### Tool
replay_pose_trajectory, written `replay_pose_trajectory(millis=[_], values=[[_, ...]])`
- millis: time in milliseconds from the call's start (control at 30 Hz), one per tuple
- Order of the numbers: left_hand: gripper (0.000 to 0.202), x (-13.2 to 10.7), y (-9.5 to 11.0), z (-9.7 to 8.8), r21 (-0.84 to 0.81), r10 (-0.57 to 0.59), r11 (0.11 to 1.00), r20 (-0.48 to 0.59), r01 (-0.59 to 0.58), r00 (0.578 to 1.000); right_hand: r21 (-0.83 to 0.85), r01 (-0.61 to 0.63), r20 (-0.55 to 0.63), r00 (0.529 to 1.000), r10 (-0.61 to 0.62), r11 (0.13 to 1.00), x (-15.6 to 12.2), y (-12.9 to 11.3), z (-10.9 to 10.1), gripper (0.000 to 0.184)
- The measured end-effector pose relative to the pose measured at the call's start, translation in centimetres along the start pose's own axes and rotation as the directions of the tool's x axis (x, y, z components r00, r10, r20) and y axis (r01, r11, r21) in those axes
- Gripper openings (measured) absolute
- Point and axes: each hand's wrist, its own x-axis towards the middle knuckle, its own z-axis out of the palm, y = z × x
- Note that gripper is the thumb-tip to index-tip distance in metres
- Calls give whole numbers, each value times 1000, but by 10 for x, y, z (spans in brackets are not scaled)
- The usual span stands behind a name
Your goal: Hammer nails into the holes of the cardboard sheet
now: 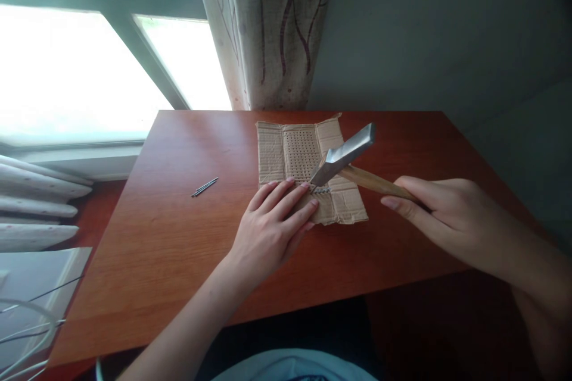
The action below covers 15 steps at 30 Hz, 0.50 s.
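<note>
A hammer (351,150) with a grey metal head and a wooden handle is in my right hand (440,205), its fingers wrapped round the handle's end. The head's narrow, tapered end points down at a piece of creased brown cardboard (348,190) on the table. I cannot tell whether it touches the cardboard. Rows of small holes cover the cardboard's middle panel. My left hand (274,220) lies flat across the cardboard's near left part, fingers stretched out close to the hammer's tip. A short row of small grey shapes (320,190) shows beside the fingertips, partly hidden.
Several thin metal nails (204,187) lie together on the reddish-brown wooden table (179,250), left of the cardboard. Behind the table hang a patterned curtain (286,30) and a bright window (75,71). White cables (44,327) run at the lower left, beyond the table's edge.
</note>
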Motion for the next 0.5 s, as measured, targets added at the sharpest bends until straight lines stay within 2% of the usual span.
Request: replay_pose_trajectory(millis=[100,267,500], values=[[35,0,0,0,7,5,1000,-16,-5,1000,1,-8,27,1000,8,1000,1,0,0,42],[36,0,0,1,1,4,1000,-12,-3,1000,-1,13,-36,999,-13,1000,-3,-2,-4,43],[34,0,0,0,3,3,1000,-12,-3,1000,5,-12,23,1000,12,1000,-5,-2,4,41]])
